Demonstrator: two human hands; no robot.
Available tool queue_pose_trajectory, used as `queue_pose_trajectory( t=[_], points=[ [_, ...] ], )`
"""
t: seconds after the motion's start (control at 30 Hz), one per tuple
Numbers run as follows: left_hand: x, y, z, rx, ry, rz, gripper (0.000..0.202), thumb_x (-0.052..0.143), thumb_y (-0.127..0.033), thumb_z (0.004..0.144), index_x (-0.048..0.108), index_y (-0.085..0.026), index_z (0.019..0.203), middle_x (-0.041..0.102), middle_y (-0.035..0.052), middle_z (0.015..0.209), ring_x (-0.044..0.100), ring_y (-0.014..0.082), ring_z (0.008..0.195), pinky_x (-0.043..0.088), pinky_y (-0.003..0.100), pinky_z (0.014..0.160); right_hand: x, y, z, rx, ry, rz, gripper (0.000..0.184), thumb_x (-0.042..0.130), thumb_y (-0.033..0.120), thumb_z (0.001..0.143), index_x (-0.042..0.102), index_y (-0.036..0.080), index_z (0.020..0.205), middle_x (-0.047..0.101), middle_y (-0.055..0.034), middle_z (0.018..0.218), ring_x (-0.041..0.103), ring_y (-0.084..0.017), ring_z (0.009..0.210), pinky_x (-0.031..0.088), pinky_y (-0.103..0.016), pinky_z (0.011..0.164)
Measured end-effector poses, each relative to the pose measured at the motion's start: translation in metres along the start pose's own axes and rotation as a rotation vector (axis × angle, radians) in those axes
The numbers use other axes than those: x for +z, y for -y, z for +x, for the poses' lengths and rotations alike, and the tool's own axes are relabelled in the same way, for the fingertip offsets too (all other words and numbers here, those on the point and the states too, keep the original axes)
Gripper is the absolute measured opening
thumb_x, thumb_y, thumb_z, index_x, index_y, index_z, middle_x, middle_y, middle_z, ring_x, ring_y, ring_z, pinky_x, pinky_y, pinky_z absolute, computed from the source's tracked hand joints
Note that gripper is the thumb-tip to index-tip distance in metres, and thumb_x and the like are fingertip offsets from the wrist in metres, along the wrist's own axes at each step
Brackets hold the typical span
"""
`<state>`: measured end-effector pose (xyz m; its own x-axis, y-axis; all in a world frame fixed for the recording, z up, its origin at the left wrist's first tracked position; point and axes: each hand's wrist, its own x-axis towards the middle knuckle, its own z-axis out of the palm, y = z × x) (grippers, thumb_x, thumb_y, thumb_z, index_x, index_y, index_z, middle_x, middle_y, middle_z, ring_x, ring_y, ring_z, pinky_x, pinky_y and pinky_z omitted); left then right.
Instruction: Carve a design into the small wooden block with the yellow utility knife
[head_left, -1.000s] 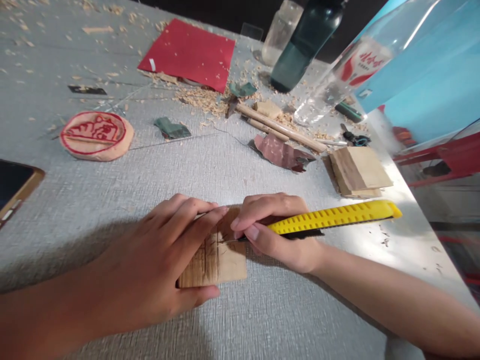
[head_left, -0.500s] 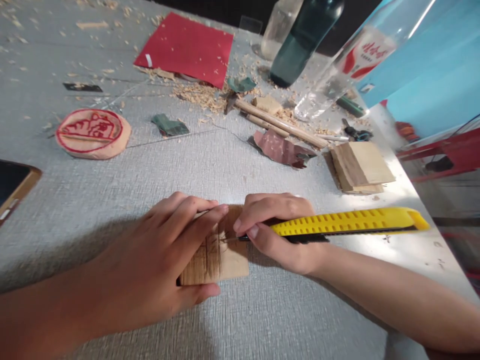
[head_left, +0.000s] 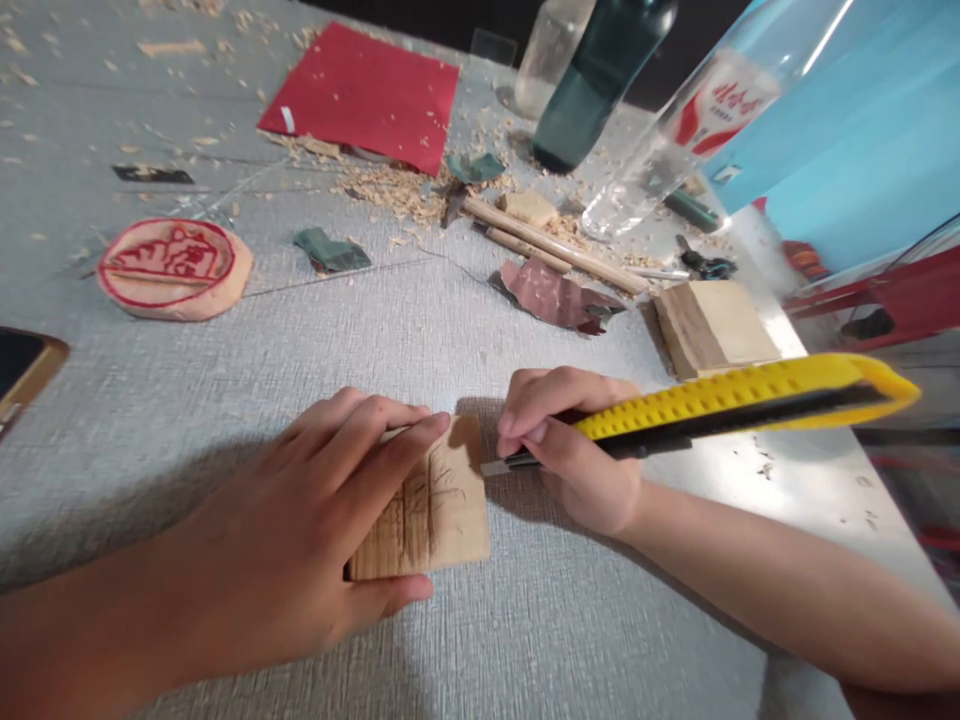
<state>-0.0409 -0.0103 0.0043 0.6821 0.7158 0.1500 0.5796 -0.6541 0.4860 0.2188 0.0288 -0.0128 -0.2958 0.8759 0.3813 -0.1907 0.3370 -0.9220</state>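
A small wooden block with dark lines and cuts on its top face lies on the grey textured table. My left hand is closed over its left part, fingers across the top and thumb along the near side. In my right hand is a yellow and black utility knife, pinched near its front end. Its short blade points left and is just by the block's right edge; whether it touches the wood I cannot tell.
Another wooden block sits at the right, near a torn sandpaper piece and thin wooden rods. Further off stand a clear bottle and a dark bottle. A carved red-marked disc, phone and red sheet lie left.
My right hand has drawn the utility knife back to the right, off the block's top, and its rear end has swung up. My left hand stays on the block.
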Motion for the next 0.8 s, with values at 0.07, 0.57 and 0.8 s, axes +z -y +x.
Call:
queue_pose_trajectory(
  t=[0.07, 0.57, 0.8],
  points=[
    [0.0, 0.001, 0.0, 0.002, 0.0, -0.012, 0.091, 0.088, -0.038, 0.081, 0.045, -0.02, 0.159, 0.062, 0.0161, 0.143, 0.059, 0.0379, 0.129, 0.057, 0.062, 0.11, 0.002, 0.003, 0.0, -0.02, 0.015, 0.006, 0.015, 0.069, 0.015, 0.1, 0.082, 0.023, 0.102, 0.074, -0.0006, 0.076, 0.07, -0.013, 0.066, 0.059, -0.024, 0.06],
    [0.003, 0.001, -0.002, 0.025, -0.036, -0.074, 0.057, 0.085, -0.025, 0.079, 0.052, -0.025, 0.125, 0.061, 0.0111, 0.146, 0.055, 0.0331, 0.138, 0.053, 0.055, 0.115, 0.007, 0.009, -0.004, 0.219, -0.157, 0.081, 0.01, 0.072, 0.026, 0.102, 0.082, 0.025, 0.102, 0.076, 0.0012, 0.075, 0.05, -0.006, 0.045, 0.039, -0.016, 0.037],
    [0.002, 0.001, -0.002, 0.037, -0.026, -0.07, 0.059, 0.09, -0.029, 0.078, 0.051, -0.025, 0.123, 0.057, 0.0119, 0.154, 0.05, 0.0333, 0.144, 0.052, 0.054, 0.117, 0.007, 0.007, -0.002, 0.231, -0.203, 0.088, 0.009, 0.074, 0.029, 0.101, 0.083, 0.026, 0.101, 0.074, 0.0018, 0.073, 0.051, -0.006, 0.046, 0.04, -0.014, 0.039]
  ],
)
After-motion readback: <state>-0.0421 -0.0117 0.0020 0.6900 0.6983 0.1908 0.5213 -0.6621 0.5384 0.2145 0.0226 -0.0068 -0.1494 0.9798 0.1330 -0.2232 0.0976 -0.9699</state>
